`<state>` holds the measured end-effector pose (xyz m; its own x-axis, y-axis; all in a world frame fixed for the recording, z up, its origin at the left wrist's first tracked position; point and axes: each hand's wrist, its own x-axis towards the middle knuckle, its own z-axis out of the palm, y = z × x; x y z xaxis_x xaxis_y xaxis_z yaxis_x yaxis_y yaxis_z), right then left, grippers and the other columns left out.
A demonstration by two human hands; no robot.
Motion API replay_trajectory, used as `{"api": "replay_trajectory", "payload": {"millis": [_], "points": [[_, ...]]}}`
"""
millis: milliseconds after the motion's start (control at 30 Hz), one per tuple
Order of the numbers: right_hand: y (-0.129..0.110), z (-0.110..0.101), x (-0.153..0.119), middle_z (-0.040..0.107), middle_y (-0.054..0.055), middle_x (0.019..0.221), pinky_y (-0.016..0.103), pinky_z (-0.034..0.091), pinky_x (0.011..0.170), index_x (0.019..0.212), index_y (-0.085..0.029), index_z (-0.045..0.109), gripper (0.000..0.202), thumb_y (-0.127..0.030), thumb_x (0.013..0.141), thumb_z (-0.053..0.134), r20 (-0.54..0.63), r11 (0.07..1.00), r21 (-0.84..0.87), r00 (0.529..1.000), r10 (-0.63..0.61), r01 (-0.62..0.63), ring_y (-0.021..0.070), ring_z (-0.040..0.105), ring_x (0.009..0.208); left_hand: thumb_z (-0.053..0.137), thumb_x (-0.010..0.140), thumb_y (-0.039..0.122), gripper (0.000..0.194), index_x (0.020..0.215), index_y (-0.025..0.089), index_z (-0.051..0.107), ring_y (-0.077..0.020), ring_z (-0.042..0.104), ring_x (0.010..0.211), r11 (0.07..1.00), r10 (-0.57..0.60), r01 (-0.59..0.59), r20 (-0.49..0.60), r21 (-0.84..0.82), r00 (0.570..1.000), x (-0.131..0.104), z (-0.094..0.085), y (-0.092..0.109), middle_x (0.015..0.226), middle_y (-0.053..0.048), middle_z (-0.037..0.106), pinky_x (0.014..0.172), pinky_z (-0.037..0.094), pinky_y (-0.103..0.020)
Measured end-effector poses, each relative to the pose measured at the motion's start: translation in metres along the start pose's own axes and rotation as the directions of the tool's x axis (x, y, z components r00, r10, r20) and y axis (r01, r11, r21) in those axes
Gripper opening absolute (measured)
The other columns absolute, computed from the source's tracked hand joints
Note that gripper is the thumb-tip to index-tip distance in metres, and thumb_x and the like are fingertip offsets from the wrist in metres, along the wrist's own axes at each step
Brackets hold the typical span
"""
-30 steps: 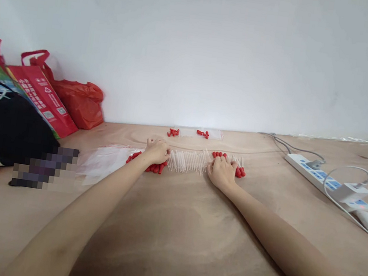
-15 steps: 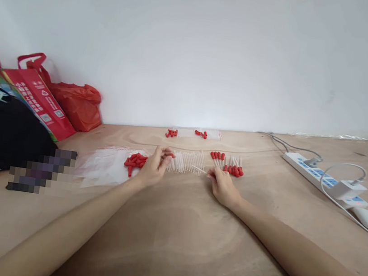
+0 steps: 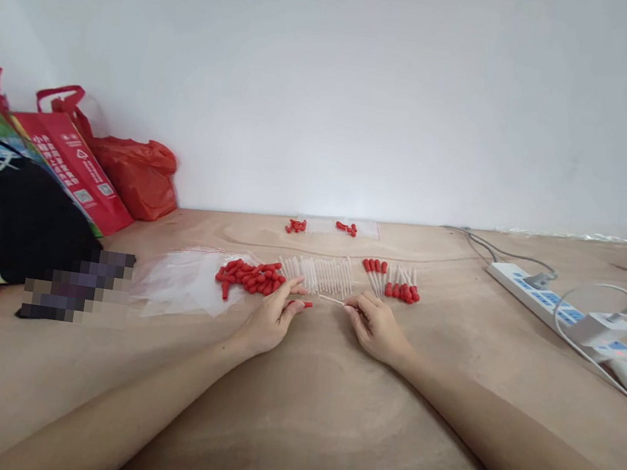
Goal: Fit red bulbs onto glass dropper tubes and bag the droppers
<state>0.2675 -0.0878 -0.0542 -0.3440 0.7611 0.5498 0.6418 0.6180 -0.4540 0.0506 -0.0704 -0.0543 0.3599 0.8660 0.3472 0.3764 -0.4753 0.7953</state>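
Between its thumb and fingers, my left hand (image 3: 272,316) pinches a red rubber dropper bulb (image 3: 308,304), its end pointing right. My right hand (image 3: 375,325) is closed on a thin clear dropper tube (image 3: 332,300), which points left toward the bulb; the two are apart. Beyond my hands lies a row of loose clear tubes (image 3: 320,273). A heap of red bulbs (image 3: 249,276) sits just behind and left of my left hand. Past my right hand, droppers with red bulbs fitted (image 3: 394,281) lie in two groups.
Clear plastic bags (image 3: 179,278) lie flat at the left. More red bulbs (image 3: 296,225) and tubes rest on a bag near the wall. A white power strip (image 3: 538,294) with a plugged charger stands right. Red bags (image 3: 78,163) and a black bag (image 3: 17,224) crowd the left.
My left hand has come nearer and slightly right with the red bulb, uncovering more of the heap. My right hand has lowered slightly with the tube, which now lies nearly level with the bulb.
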Motion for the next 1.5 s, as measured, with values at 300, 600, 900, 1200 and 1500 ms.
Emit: {"api": "replay_trajectory", "payload": {"millis": [300,600,900,1200,1500], "points": [[-0.001,0.004,-0.001,0.055,0.004,0.075,0.027,0.035,0.065,0.082,-0.017,0.05,0.014,-0.02,0.085,0.038,0.04,0.999,0.006,0.998,-0.054,0.054,0.0142,0.05,0.071,0.036,0.086,0.038,0.031,0.093,0.015,0.056,-0.02,0.061,0.089,0.999,-0.003,0.005,0.058,-0.041,0.998,0.001,0.0,0.01,0.093,-0.007,0.064,0.079,0.051,-0.035],[0.0,0.004,-0.001,0.058,0.002,0.076,0.027,0.03,0.067,0.087,-0.018,0.054,0.017,-0.023,0.086,0.037,0.128,0.992,-0.038,0.985,-0.114,0.12,0.0119,0.051,0.067,0.042,0.083,0.03,0.02,0.083,0.015,0.055,-0.014,0.062,0.066,1.0,-0.011,0.012,0.102,-0.012,0.995,-0.002,0.002,0.014,0.072,-0.003,0.063,0.062,0.053,-0.026],[0.006,-0.005,0.004,0.059,0.002,0.076,0.029,0.022,0.068,0.084,-0.019,0.059,0.019,-0.02,0.084,0.04,0.227,0.955,-0.194,0.957,-0.18,0.225,0.0111,0.047,0.064,0.045,0.081,0.024,0.016,0.079,0.017,0.059,-0.0129,0.056,0.06,0.935,0.139,-0.177,0.14,0.309,0.98,-0.007,0.0,0.02,0.066,-0.001,0.061,0.06,0.045,-0.024],[-0.004,-0.005,0.001,0.059,0.001,0.07,0.029,0.019,0.064,0.083,-0.019,0.059,0.021,-0.021,0.083,0.038,0.207,0.947,-0.203,0.956,-0.209,0.251,0.0103,0.044,0.058,0.04,0.083,0.027,0.02,0.081,0.017,0.057,-0.0132,0.053,0.061,0.875,0.229,-0.292,0.201,0.387,0.952,-0.01,0.001,0.022,0.069,-0.003,0.059,0.061,0.042,-0.024],[-0.011,-0.001,0.004,0.06,0.002,0.069,0.029,0.018,0.063,0.074,-0.017,0.056,0.021,-0.02,0.083,0.037,0.261,0.951,-0.196,0.948,-0.183,0.237,0.0102,0.044,0.057,0.036,0.085,0.026,0.023,0.081,0.015,0.056,-0.0134,0.053,0.062,0.848,0.275,-0.366,0.271,0.383,0.922,-0.01,0.001,0.02,0.069,-0.004,0.057,0.059,0.041,-0.023]]}}
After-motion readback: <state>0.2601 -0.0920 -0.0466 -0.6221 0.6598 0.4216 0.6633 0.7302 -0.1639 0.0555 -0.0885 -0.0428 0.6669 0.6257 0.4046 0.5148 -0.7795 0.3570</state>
